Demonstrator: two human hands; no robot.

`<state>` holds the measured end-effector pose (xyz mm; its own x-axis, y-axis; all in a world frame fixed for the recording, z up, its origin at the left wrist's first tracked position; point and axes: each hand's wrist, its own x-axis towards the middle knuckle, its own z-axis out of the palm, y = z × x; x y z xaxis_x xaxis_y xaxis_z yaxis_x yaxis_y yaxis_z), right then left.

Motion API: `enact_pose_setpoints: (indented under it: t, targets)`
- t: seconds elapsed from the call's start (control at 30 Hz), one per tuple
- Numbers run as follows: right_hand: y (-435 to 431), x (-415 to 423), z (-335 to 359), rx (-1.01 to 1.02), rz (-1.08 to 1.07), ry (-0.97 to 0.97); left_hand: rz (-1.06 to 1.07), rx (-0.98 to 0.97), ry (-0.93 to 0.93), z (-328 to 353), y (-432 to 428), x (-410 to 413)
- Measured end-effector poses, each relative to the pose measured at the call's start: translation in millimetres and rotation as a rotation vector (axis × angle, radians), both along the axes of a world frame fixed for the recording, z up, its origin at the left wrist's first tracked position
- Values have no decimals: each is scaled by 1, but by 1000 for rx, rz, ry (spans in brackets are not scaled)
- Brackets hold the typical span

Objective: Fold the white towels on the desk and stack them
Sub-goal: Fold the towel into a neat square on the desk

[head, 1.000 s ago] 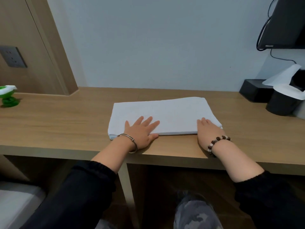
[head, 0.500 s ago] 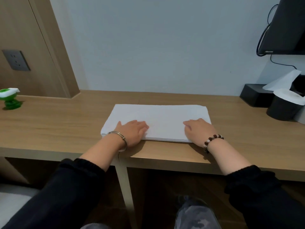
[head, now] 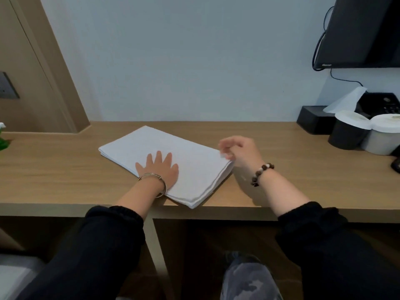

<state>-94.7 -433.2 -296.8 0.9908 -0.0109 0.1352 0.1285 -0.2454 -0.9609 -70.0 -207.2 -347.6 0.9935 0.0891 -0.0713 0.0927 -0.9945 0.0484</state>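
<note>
White towel: folded, flat on desk, skewed, near corner at front edge. L hand: flat on top, fingers spread. R hand: fingers curled at right corner, blurred; grip can't tell. Risk: layers shearing or corner sliding off edge if tugged.

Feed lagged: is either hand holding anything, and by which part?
The right hand appears to pinch the white towel at its far right corner; the left hand only presses flat on it.
</note>
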Motion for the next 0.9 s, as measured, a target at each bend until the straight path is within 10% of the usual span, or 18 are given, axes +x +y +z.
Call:
enact_pose_setpoints:
  t: [0.17,0.6,0.9]
  targets:
    - [-50,17,-19,-497,127,123,11,5,-6,-2,-2,3]
    - [-45,30,-42,-751,-27,-87,-4,20,-25,-3,1,2]
    - [-28,52,0,-780,143,389,6,34,-41,-5,-1,2]
